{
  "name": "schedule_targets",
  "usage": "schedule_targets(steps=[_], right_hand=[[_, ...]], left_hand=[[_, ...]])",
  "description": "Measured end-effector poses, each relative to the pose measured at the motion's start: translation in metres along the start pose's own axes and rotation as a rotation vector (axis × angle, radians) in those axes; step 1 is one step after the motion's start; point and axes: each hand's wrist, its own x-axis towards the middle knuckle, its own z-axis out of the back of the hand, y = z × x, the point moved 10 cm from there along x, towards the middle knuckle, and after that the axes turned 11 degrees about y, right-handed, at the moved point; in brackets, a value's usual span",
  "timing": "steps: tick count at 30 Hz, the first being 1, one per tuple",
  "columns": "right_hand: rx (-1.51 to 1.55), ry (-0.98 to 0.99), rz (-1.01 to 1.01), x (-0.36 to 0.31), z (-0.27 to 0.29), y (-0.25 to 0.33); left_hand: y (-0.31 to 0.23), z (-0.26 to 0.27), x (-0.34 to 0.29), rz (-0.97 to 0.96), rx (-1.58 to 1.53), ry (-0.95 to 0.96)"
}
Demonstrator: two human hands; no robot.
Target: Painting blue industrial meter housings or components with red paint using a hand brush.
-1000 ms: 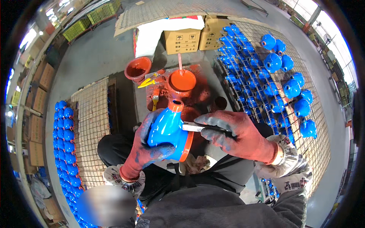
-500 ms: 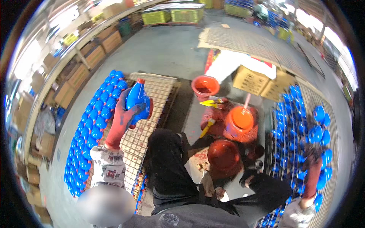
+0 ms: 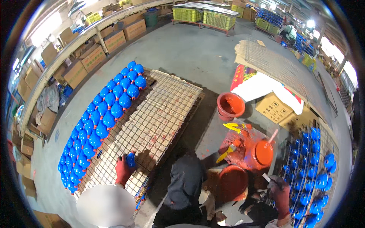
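My left hand (image 3: 122, 171), in a red glove, is low over the wire mesh rack (image 3: 152, 110) with its fingers closed around a blue bottle-shaped piece (image 3: 131, 160). Mostly the rounded blue side of the piece shows; the glove hides the rest. Rows of glossy blue pieces with red tips (image 3: 102, 131) lie along the rack's left side. On the right, my right hand (image 3: 280, 193), in a dark-stained red glove, is closed around a short pale stick (image 3: 266, 177); its lower end is hidden in the hand. A dark red basin (image 3: 232, 182) is left of that hand.
An orange-red paint pot (image 3: 263, 152) with a stick stands beside yellow-handled tools (image 3: 227, 154). Behind are a red bucket (image 3: 230, 106) and a cardboard box (image 3: 274, 108). Another rack of blue pieces (image 3: 310, 173) stands at right. Cartons (image 3: 93, 57) line the left side.
My left hand has come down from holding the blue piece up to just over the rack. My right hand has left the right-hand rack and now grips the pale stick. The view has shifted.
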Motion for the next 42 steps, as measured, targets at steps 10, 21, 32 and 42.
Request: schedule_targets(steps=[10, 21, 32, 42], right_hand=[[-0.083, 0.299, 0.206, 0.159, -0.126, 0.065], [-0.013, 0.333, 0.054, 0.222, -0.171, 0.042], [0.047, 0.503, 0.019, 0.246, -0.19, 0.026], [0.156, 0.542, -0.055, 0.235, -0.198, 0.013]], left_hand=[[-0.125, 0.156, 0.205, -0.509, 0.015, -0.417], [-0.186, 0.125, 0.458, -0.122, 0.276, -0.335], [-0.181, 0.095, 0.504, 0.006, 0.431, -0.292], [-0.232, 0.088, 0.434, -0.349, -0.045, -0.274]])
